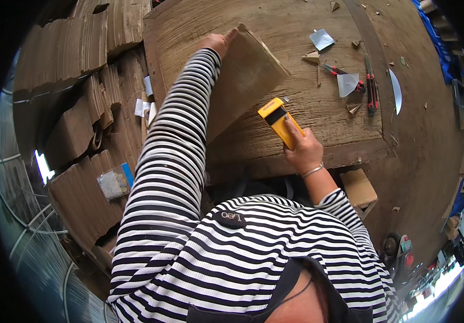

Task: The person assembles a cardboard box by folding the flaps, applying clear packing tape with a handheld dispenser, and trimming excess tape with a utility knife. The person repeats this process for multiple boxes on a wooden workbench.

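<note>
A flat brown cardboard piece [245, 75] lies on the wooden worktable [318, 116]. My left hand [217, 43] reaches far forward in a striped sleeve and grips the top corner of that cardboard piece. Closer to me, my right hand [302, 151] is closed around a yellow utility knife [278, 119], whose tip points up and left toward the lower edge of the cardboard. A thin bracelet circles my right wrist.
Stacks of corrugated cardboard [89, 116] pile up on the left. On the table's right lie red-handled cutters [371, 86], a second red cutter [339, 71], shiny film scraps [322, 39] and cardboard offcuts. A small cardboard box [358, 188] sits below the table edge.
</note>
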### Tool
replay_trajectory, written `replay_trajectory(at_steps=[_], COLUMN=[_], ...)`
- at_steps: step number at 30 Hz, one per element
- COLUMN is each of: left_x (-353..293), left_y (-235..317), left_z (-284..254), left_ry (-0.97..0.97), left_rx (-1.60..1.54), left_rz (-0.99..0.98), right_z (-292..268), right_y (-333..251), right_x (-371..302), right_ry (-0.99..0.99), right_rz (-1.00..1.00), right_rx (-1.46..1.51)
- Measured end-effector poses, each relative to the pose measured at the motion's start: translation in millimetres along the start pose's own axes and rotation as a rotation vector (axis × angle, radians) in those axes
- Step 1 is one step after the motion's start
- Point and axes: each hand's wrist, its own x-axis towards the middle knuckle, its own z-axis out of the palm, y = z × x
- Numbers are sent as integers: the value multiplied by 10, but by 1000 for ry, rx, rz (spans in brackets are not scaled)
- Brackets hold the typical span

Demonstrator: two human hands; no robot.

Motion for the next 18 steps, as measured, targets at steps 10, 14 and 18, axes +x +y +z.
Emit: replay_trajectory(at_steps=[10, 14, 18], left_x=[1045, 901, 522], left_y=[-935, -650, -343], left_z=[33, -26, -118], left_ry=[-40, 9, -64], left_rx=[-224, -239, -60], left_rz=[-8, 53, 130], right_z=[254, 578, 464], right_y=[-180, -388, -275], right_x=[349, 1226, 1017], right_ry=[-97, -271, -320], right_rz=[-18, 95, 225], right_rx=[-30, -96, -119])
